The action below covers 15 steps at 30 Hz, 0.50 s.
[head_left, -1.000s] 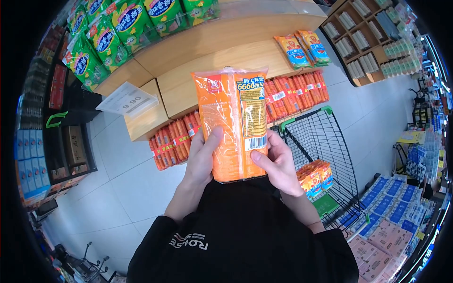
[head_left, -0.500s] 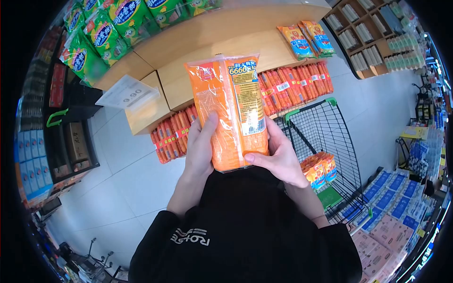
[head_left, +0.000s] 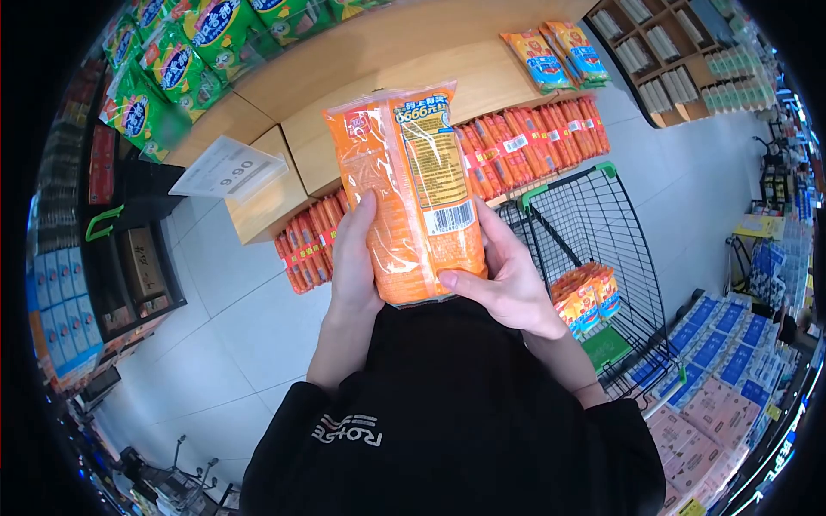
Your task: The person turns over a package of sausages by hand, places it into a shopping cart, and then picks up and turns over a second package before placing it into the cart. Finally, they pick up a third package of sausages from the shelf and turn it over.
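An orange plastic packet (head_left: pixel 397 232) is held upright in front of my chest, its printed back with a barcode turned to me. My left hand (head_left: pixel 354 258) grips its left side, thumb lying on the front face. My right hand (head_left: pixel 503 279) holds the lower right edge, with the thumb pressed on the face near the bottom and the fingers behind. Fingers of both hands are partly hidden by the packet.
Ahead stands a wooden display shelf (head_left: pixel 344 103) with rows of red-orange packets (head_left: pixel 533 146) and green bags (head_left: pixel 219 34). A price sign (head_left: pixel 228 169) sticks out at left. To the right is a shopping cart (head_left: pixel 594 224) holding several orange-and-blue packets (head_left: pixel 589 297). Stacked boxes (head_left: pixel 723 344) lie lower right.
The packet has shifted slightly left and up in the view and tilted a little, so its barcode shows more fully. Both hands keep their hold.
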Motion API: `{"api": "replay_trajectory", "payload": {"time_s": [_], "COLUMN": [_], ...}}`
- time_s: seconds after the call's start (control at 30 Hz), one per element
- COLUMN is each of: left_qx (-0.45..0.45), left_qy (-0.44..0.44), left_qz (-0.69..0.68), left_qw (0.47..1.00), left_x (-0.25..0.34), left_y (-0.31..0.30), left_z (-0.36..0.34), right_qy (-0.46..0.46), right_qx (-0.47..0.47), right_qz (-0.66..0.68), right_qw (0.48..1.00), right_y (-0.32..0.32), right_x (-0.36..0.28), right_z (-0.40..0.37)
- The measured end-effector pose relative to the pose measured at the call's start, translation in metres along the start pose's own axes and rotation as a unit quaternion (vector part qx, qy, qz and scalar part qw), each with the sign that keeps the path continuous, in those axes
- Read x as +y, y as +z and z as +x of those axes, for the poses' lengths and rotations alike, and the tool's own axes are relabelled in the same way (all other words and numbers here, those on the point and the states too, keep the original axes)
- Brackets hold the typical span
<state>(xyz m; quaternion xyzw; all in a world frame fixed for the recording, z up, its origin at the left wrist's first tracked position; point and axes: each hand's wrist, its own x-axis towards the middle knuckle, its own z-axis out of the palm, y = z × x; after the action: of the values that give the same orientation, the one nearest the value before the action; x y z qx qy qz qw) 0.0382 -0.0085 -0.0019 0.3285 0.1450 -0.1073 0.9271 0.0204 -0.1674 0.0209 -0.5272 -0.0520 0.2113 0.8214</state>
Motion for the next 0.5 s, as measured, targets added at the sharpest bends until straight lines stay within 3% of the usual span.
{"api": "replay_trajectory", "payload": {"time_s": [0.5], "left_qx": [0.009], "left_qy": [-0.007], "left_qz": [-0.006], "left_qw": [1.000], "left_x": [-0.0022], "left_y": [0.0009], "left_z": [0.0039], "right_qy": [0.004], "right_qx": [0.009], "right_qz": [0.003], "right_qw": [1.000], "right_y": [-0.0047], "right_x": [0.0014], "right_z": [0.0019]}}
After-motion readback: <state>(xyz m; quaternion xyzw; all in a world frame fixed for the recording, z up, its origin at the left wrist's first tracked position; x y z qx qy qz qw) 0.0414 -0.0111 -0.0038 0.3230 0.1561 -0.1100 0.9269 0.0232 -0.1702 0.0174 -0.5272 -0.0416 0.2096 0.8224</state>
